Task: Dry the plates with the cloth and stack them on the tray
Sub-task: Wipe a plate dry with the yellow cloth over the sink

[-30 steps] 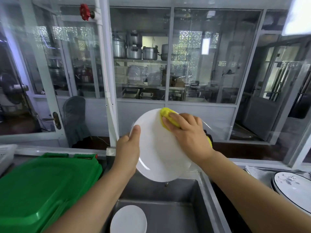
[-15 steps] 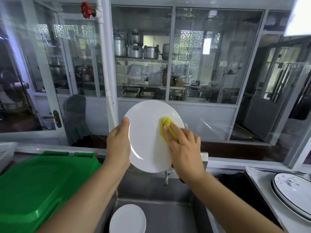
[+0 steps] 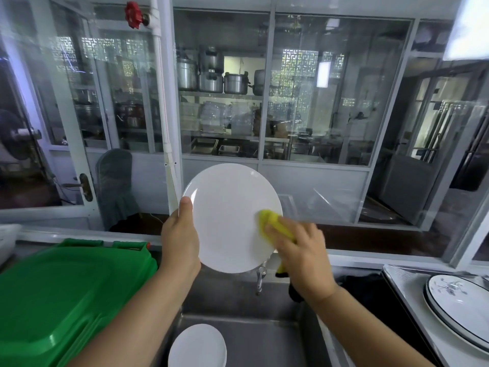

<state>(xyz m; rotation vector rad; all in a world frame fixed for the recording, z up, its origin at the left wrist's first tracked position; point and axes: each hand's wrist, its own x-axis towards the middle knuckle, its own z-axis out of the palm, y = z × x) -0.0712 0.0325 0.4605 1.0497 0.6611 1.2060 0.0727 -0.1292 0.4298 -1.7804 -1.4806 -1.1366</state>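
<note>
While the left hand [image 3: 180, 239] grips the white plate [image 3: 230, 218] upright by its left rim above the sink [image 3: 254, 340], the right hand [image 3: 301, 258] presses the yellow cloth [image 3: 272, 223] against its right face — fingers curled on the cloth. Patterned plates [image 3: 460, 300] lie stacked on the tray [image 3: 402, 276] at right.

left hand [image 3: 180, 239]: bare, no glove, ring or watch in view | right hand [image 3: 304, 258]: bare, no glove, blurred at the fingers | forearms: both bare as far as the frame edge, no sleeve or cuff visible | wrists: no band or strap
</note>
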